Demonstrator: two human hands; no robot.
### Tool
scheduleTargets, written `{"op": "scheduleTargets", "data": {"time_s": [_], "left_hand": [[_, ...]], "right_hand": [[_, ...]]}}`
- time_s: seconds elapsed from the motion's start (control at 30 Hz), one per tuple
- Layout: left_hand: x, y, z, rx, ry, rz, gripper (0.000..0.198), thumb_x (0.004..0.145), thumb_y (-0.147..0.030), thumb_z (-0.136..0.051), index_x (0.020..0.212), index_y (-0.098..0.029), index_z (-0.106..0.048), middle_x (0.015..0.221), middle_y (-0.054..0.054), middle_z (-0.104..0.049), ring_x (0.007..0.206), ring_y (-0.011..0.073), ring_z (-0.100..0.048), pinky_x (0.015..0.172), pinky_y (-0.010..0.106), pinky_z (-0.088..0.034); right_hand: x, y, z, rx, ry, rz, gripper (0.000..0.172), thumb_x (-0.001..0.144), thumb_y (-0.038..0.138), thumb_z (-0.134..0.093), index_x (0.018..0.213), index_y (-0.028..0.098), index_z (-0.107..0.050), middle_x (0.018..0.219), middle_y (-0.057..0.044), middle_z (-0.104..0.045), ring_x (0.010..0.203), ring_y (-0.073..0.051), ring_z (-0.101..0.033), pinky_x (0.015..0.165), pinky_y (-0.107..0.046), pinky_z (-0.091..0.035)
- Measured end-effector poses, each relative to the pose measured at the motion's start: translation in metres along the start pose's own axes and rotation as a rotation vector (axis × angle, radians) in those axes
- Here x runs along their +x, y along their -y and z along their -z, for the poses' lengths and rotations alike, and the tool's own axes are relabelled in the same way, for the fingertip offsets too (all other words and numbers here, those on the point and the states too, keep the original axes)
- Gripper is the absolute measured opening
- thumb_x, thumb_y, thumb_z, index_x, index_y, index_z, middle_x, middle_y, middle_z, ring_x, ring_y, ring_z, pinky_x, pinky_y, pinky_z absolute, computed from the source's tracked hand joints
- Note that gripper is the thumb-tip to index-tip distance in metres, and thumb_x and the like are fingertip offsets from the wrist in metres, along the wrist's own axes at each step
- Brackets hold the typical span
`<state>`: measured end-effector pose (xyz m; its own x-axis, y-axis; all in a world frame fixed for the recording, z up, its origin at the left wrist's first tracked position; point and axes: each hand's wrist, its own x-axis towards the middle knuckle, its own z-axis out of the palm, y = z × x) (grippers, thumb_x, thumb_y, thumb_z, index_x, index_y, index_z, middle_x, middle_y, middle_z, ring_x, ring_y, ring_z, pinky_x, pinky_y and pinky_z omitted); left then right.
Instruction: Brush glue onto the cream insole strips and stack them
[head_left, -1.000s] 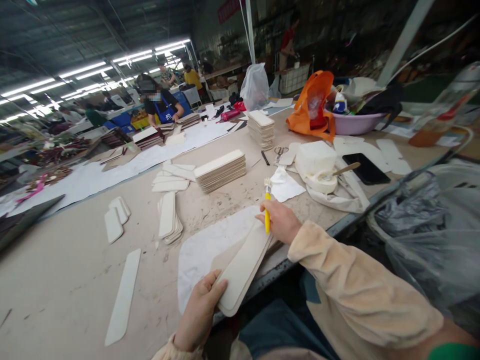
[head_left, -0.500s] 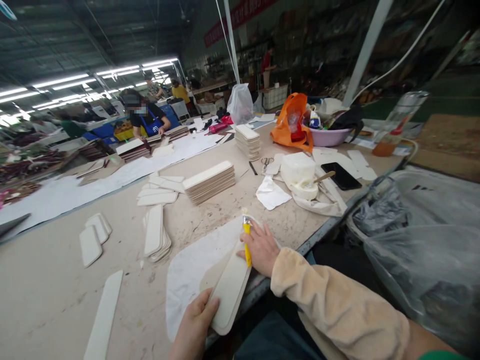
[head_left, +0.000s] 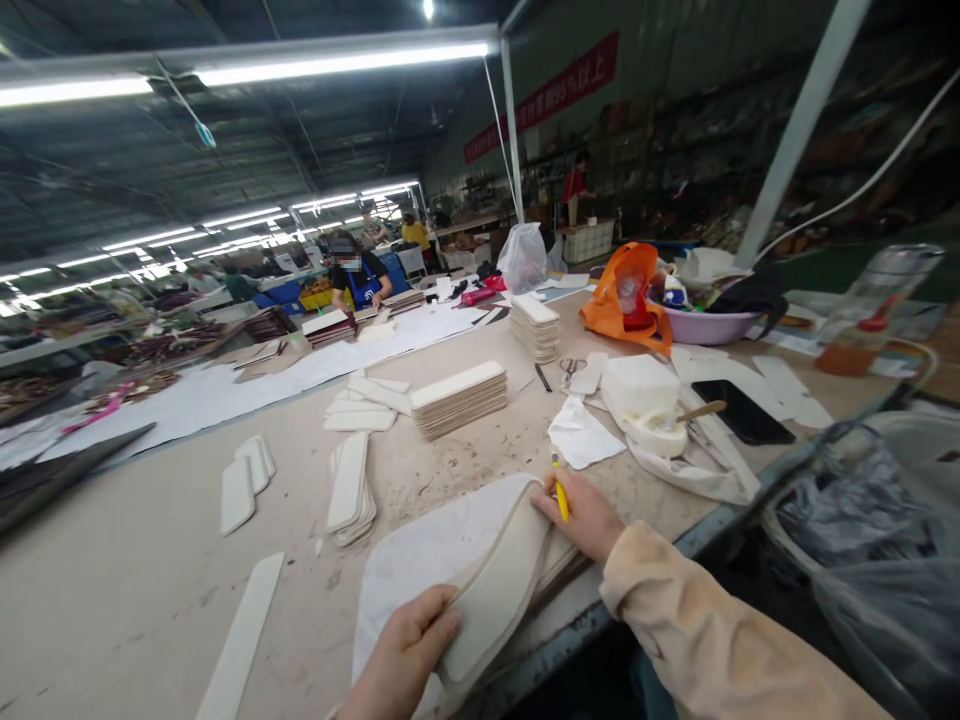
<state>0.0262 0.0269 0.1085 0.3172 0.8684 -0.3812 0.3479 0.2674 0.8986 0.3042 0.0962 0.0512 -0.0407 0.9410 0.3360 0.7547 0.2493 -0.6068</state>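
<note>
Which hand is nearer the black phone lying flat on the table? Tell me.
Right. The right hand, holding a yellow brush, is nearer the black phone; the left hand sits farther away.

Fuzzy beige sleeve (head_left: 720,640) — soft, loose

Insole (head_left: 499,590): matt cream board, smooth. Brush (head_left: 559,495): glossy yellow plastic handle. Table (head_left: 112,580): rough, scuffed beige top. Bag (head_left: 885,540): glossy clear plastic. Basin (head_left: 709,325): purple plastic.

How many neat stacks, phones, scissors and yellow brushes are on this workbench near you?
Neat stacks of cream strips: 2
Black phone: 1
Scissors: 1
Yellow-handled brush: 1, in the right hand
Total: 5
</note>
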Motion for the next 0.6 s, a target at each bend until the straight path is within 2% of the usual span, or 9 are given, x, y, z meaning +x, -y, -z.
{"op": "scheduleTargets", "data": {"time_s": [0.1,0.2,0.27,0.4,0.5,0.6], "left_hand": [[0.008,-0.016,0.015,0.054,-0.003,-0.075,0.031,0.079,-0.047,-0.061,0.085,-0.017,-0.070,0.072,0.000,-0.059,0.068,0.0139,-0.048,0.061,0.023,-0.038],[0.025,-0.030,0.034,0.064,-0.108,-0.092,0.030,0.076,-0.047,-0.065,0.078,-0.016,-0.066,0.064,-0.002,-0.054,0.061,0.0113,-0.046,0.055,0.022,-0.036],[0.046,-0.038,0.048,-0.005,-0.187,-0.083,0.032,0.071,-0.047,-0.070,0.076,-0.016,-0.063,0.061,-0.004,-0.052,0.056,0.0097,-0.045,0.051,0.021,-0.035],[0.104,-0.057,0.079,-0.185,-0.255,-0.086,0.041,0.056,-0.047,-0.079,0.074,-0.014,-0.062,0.063,-0.002,-0.057,0.057,0.0097,-0.051,0.054,0.022,-0.041],[0.155,-0.077,0.101,-0.176,-0.314,-0.113,0.043,0.047,-0.045,-0.081,0.071,-0.014,-0.063,0.064,-0.001,-0.060,0.059,0.0100,-0.053,0.056,0.023,-0.044],[0.204,-0.095,0.119,-0.110,-0.422,-0.144,0.041,0.047,-0.041,-0.081,0.071,-0.014,-0.063,0.064,-0.001,-0.061,0.059,0.0099,-0.054,0.058,0.023,-0.045]], "right_hand": [[0.005,-0.001,0.011,0.167,-0.027,-0.010,0.018,0.085,0.040,-0.056,0.086,0.024,-0.047,0.079,0.000,-0.060,0.074,-0.020,-0.059,0.069,-0.034,-0.047],[0.020,-0.004,0.024,0.313,-0.077,-0.055,0.021,0.083,0.039,-0.059,0.086,0.025,-0.044,0.072,0.003,-0.054,0.065,-0.017,-0.055,0.063,-0.030,-0.045],[0.039,-0.007,0.029,0.358,-0.117,-0.078,0.025,0.080,0.040,-0.061,0.084,0.025,-0.043,0.068,0.005,-0.051,0.062,-0.016,-0.052,0.060,-0.028,-0.043],[0.099,-0.014,0.031,0.374,-0.158,-0.090,0.030,0.074,0.043,-0.065,0.081,0.024,-0.043,0.065,0.006,-0.050,0.057,-0.014,-0.048,0.055,-0.026,-0.040],[0.157,-0.019,0.024,0.324,-0.229,-0.091,0.033,0.069,0.045,-0.067,0.081,0.023,-0.046,0.065,0.005,-0.052,0.058,-0.014,-0.050,0.056,-0.026,-0.040],[0.212,-0.026,0.011,0.230,-0.321,-0.132,0.032,0.067,0.044,-0.067,0.082,0.023,-0.048,0.068,0.004,-0.055,0.060,-0.015,-0.050,0.059,-0.027,-0.041]]}}
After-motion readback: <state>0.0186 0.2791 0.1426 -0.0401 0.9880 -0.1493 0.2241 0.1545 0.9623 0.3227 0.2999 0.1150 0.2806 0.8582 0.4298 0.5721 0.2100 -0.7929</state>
